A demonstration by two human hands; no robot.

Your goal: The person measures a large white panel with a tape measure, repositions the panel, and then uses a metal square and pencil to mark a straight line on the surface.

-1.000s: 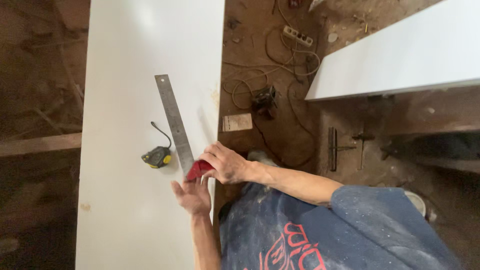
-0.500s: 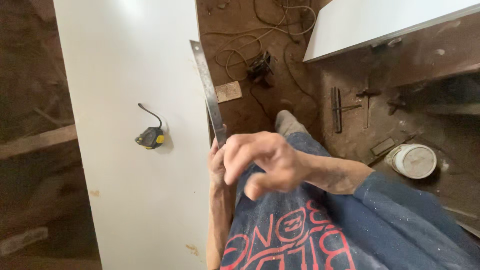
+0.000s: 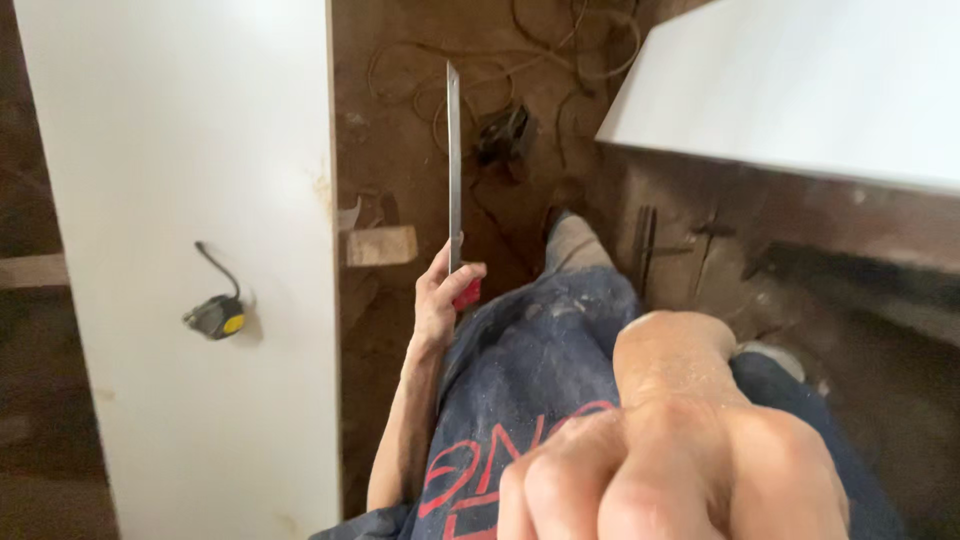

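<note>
While the left hand point(image 3: 440, 300) grips the red handle of the metal square point(image 3: 454, 180), its long steel blade points up toward 12 o'clock, edge-on to the camera. A second ago this square lay flat on the white board point(image 3: 190, 250), with both hands on it. Now it is lifted off and hangs over the dirt floor point(image 3: 400, 120), just past the board's right edge. So the work with the square on the board looks finished for now.

At 9 o'clock from that hand, the small black and yellow tape measure point(image 3: 215, 317) sits in the same spot on the board. A wood block point(image 3: 380, 245) lies on the floor just left of the hand.

Down at 5 o'clock, the right hand point(image 3: 680, 450) is very close to the camera and blurry. Its fingers are curled in, and I cannot tell if it holds anything. A second white board point(image 3: 800, 90) at 2 o'clock is cut off by the frame
</note>
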